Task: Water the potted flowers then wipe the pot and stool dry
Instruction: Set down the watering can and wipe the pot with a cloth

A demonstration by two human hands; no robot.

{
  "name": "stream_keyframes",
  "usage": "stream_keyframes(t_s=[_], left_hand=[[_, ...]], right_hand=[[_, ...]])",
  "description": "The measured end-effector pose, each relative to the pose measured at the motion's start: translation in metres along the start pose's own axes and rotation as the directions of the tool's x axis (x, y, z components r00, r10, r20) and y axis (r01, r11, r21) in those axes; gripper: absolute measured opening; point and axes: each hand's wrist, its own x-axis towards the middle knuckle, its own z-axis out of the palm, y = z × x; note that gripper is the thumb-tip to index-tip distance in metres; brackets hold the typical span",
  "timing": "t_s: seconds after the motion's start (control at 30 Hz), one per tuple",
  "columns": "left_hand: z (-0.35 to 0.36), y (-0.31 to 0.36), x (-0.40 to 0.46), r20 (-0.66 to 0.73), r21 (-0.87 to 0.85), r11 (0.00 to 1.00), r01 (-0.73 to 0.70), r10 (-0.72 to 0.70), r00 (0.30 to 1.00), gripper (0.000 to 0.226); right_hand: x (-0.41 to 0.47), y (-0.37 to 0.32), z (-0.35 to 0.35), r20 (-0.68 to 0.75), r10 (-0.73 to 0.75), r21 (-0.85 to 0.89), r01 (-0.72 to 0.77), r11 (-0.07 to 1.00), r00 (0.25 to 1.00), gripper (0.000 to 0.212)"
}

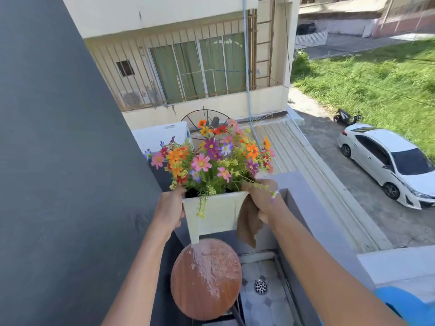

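Note:
A cream square pot (215, 214) full of colourful flowers (211, 158) hangs in the air above a round wooden stool (206, 278). My left hand (170, 209) grips the pot's left side. My right hand (261, 197) grips its right side and also pinches a brown cloth (248, 225) that dangles beside the pot. The stool's seat is wet, with a sheen of water across its upper right part. The pot's bottom is apart from the seat.
A dark grey wall (58, 161) rises at the left. A grey balcony parapet (313, 208) runs on the right, with a tiled floor and a drain (260, 286) below. A blue object (407, 304) sits at the bottom right. Beyond are a building, a white car (388, 161) and grass.

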Motion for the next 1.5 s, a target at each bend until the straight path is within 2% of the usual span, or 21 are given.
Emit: stream_keyframes(t_s=[0.13,0.2,0.23,0.3,0.37,0.4,0.47,0.53,0.6,0.7,0.8,0.87,0.93,1.0,1.07,1.13,1.27,1.4,1.5], left_hand=[[0.007,-0.001,0.003,-0.142,0.081,0.993,-0.091,0.102,0.985,0.047],[0.012,-0.006,0.000,-0.180,0.213,0.970,-0.116,0.155,0.971,0.050],[0.016,-0.011,-0.002,-0.170,0.309,0.943,-0.125,0.184,0.968,0.049],[0.025,-0.024,-0.007,-0.031,0.508,0.838,-0.197,0.247,0.969,0.037],[0.037,-0.031,-0.016,0.165,0.571,0.753,-0.326,0.284,0.945,0.037],[0.045,-0.031,-0.020,0.215,0.552,0.754,-0.355,0.283,0.935,0.043],[0.060,-0.024,-0.027,0.195,0.453,0.831,-0.323,0.261,0.946,0.041],[0.069,-0.011,-0.031,0.119,0.286,0.940,-0.183,0.155,0.981,0.035],[0.072,-0.001,-0.031,0.038,0.101,0.995,-0.020,0.016,0.999,0.040],[0.069,0.002,-0.028,0.049,0.080,0.997,-0.006,0.002,0.999,0.047],[0.066,-0.002,-0.025,0.074,0.144,0.989,-0.012,0.001,0.997,0.040],[0.063,-0.003,-0.025,0.064,0.142,0.990,0.025,-0.034,0.997,0.038],[0.058,-0.005,-0.023,0.070,0.052,0.992,0.114,-0.117,0.991,0.036],[0.050,-0.006,-0.023,0.158,-0.143,0.966,0.214,-0.192,0.969,0.034],[0.043,-0.008,-0.025,0.224,-0.283,0.923,0.261,-0.201,0.954,0.035],[0.039,-0.010,-0.026,0.256,-0.337,0.896,0.289,-0.208,0.944,0.034],[0.034,-0.010,-0.029,0.281,-0.372,0.877,0.303,-0.205,0.938,0.024],[0.029,-0.010,-0.035,0.306,-0.385,0.883,0.269,-0.153,0.940,0.027],[0.026,-0.012,-0.038,0.315,-0.435,0.861,0.264,-0.129,0.940,0.028]], right_hand=[[-0.007,0.018,0.011,-0.206,0.024,0.143,0.006,0.990,0.978,0.036],[-0.008,0.027,0.016,-0.232,-0.008,0.180,0.051,0.982,0.973,0.043],[-0.007,0.028,0.017,-0.242,-0.015,0.187,0.062,0.980,0.970,0.039],[-0.005,0.026,0.020,-0.258,-0.006,0.221,0.065,0.973,0.966,0.023],[-0.004,0.023,0.023,-0.250,-0.005,0.257,0.072,0.964,0.968,0.022],[-0.005,0.021,0.023,-0.236,-0.019,0.253,0.080,0.964,0.972,0.027],[-0.010,0.020,0.026,-0.214,-0.058,0.193,0.101,0.976,0.975,0.036],[-0.018,0.023,0.031,-0.201,-0.099,0.122,0.125,0.985,0.975,0.035],[-0.022,0.030,0.037,-0.203,-0.118,0.076,0.135,0.988,0.972,0.035],[-0.031,0.038,0.043,-0.194,-0.151,0.038,0.161,0.986,0.969,0.034],[-0.039,0.044,0.043,-0.154,-0.270,-0.047,0.266,0.963,0.950,0.033],[-0.043,0.042,0.044,-0.136,-0.262,-0.036,0.259,0.965,0.956,0.036],[-0.048,0.037,0.045,-0.077,-0.268,-0.027,0.267,0.963,0.960,0.039],[-0.055,0.032,0.045,0.000,-0.316,-0.080,0.315,0.946,0.949,0.033],[-0.062,0.029,0.046,0.065,-0.357,-0.128,0.363,0.923,0.932,0.029],[-0.064,0.027,0.042,0.088,-0.403,-0.174,0.413,0.894,0.911,0.029],[-0.039,0.018,0.028,0.037,-0.485,-0.272,0.476,0.836,0.874,0.017],[0.011,0.012,0.010,-0.103,-0.417,-0.337,0.363,0.869,0.903,0.030],[0.014,0.019,0.004,-0.128,-0.398,-0.408,0.318,0.856,0.908,0.034]])
